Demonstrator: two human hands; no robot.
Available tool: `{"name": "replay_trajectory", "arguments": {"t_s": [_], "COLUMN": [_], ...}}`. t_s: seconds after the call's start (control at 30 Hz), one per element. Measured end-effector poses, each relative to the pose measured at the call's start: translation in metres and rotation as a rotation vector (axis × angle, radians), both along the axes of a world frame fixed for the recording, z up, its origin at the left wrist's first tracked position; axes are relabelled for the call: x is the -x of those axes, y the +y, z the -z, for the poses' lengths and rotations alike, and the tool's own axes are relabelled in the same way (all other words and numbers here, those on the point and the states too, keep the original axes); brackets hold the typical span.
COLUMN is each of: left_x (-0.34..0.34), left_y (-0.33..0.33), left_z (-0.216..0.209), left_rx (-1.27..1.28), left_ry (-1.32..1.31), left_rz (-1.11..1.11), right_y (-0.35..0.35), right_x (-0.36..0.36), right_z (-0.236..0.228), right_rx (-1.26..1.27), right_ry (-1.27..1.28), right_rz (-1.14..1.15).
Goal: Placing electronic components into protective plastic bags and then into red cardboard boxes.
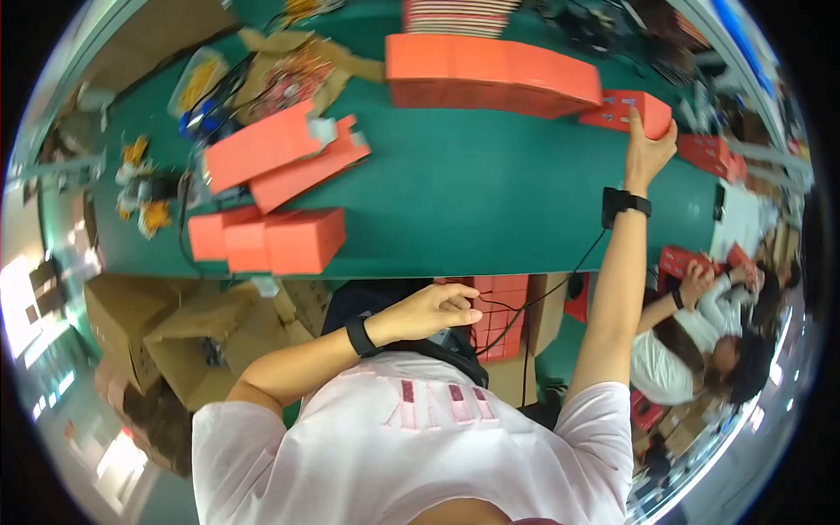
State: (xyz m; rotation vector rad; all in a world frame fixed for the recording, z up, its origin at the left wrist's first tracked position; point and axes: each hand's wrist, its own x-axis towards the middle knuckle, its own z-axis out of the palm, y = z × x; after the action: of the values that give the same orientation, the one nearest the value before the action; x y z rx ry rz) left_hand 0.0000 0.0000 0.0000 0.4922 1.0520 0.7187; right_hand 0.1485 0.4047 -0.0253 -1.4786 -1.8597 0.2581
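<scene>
Stretched out to the far right, my right hand (650, 153) grips a red box (632, 112) at the end of a row of red boxes (490, 74) on the green table. Its thumb lies on the near side and the fingers wrap over the right end. My left hand (435, 312) hangs in front of my waist, below the table's front edge, with loosely curled fingers spread apart and nothing seen in them. Near it, a black cable (507, 306) runs across a stack of red boxes (500, 337) under the table. Both wrists wear black bands.
Open red boxes (271, 149) and closed red boxes (289, 241) lie at the table's left. Behind them are a torn cardboard carton of small parts (297, 79) and a tub (201, 79). Cardboard boxes (201, 341) stand below left. A co-worker (700, 350) sits at the right.
</scene>
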Motion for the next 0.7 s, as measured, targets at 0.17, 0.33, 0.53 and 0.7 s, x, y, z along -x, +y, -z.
{"name": "replay_trajectory", "arguments": {"t_s": [0.17,0.33,0.53,0.7], "left_x": [0.011,0.014,0.022,0.032], "left_y": [-0.025,-0.080,-0.169,-0.192], "left_z": [0.002,-0.010,0.011,0.031], "left_rx": [-0.223,-0.165,0.069,0.061], "left_ry": [0.345,0.326,0.477,0.565], "left_rz": [-0.191,-0.428,-0.627,-0.674], "right_y": [0.069,0.058,-0.294,-0.354], "right_x": [-0.011,-0.007,0.149,0.192], "right_z": [0.075,0.025,-0.088,0.016], "right_rx": [0.297,-0.017,0.172,0.287], "right_ry": [0.030,-0.176,-0.212,-0.316], "right_rz": [-0.278,-0.068,-1.277,-1.336]}}
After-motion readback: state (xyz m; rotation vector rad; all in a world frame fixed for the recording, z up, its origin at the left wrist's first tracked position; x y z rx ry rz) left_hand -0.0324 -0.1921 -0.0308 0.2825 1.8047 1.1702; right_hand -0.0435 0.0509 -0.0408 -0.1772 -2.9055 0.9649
